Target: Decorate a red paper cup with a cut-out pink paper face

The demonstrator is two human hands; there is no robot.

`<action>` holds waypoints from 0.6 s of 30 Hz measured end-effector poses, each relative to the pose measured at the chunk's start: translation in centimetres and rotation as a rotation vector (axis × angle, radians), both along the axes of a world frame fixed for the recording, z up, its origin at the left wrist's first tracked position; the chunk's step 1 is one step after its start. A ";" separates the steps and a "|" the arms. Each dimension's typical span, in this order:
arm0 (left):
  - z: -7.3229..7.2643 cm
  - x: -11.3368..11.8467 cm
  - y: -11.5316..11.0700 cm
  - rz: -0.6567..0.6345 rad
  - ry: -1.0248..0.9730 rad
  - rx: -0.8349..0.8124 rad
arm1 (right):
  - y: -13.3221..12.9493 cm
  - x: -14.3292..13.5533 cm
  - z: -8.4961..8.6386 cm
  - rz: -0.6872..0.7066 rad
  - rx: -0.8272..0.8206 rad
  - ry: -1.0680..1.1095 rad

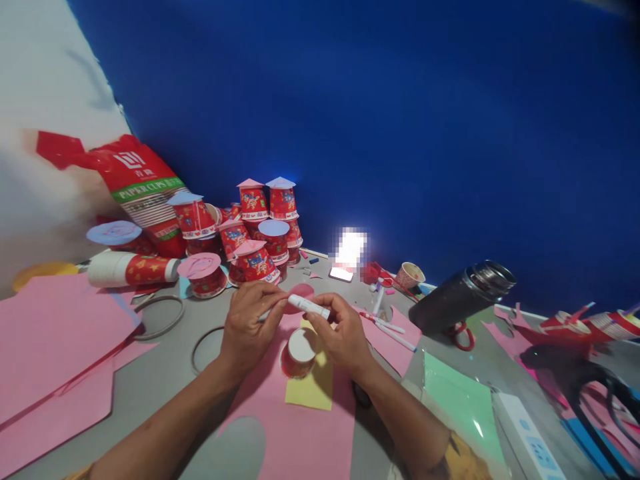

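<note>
My right hand [343,330] is closed around a white tube that looks like a glue stick [311,307], held level above the table. Closed in a pinch, my left hand [255,327] meets the tube's left end and holds a round pink paper piece [303,291], partly hidden behind the tube. A small white end of something [264,316] shows between the left fingers; its kind is unclear. Below the hands an upside-down red paper cup [300,353] with a pale base stands on a yellow paper square [313,393], over a pink sheet [310,440] with a round cut-out.
Red cups with paper tops [255,263] are stacked at the back left, near a bag of paper cups [145,180]. A lit phone [349,255] leans at the back. To the right are a black flask [463,297], green paper [463,400] and a power strip [527,433].
</note>
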State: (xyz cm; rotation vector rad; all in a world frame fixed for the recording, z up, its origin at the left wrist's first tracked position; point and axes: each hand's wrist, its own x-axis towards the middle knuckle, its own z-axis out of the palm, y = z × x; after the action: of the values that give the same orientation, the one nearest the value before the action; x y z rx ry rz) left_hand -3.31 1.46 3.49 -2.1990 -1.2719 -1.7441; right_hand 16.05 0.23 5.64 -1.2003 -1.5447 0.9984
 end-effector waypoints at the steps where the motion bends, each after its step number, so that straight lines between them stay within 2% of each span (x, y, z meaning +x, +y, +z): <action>1: -0.1 0.0 0.0 0.001 0.008 -0.013 | -0.1 0.0 0.0 -0.022 0.041 -0.053; 10: -0.3 0.2 -0.1 0.009 0.088 -0.048 | -0.4 0.0 -0.2 -0.094 0.336 -0.276; 18: -0.4 0.0 -0.1 -0.042 0.073 -0.156 | -0.6 -0.1 -0.2 -0.083 0.365 -0.306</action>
State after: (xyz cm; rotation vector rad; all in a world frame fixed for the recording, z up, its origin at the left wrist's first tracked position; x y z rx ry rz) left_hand -3.28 1.34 3.11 -2.3647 -1.3988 -1.6131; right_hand 15.97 -0.39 5.41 -1.1784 -1.8041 0.4632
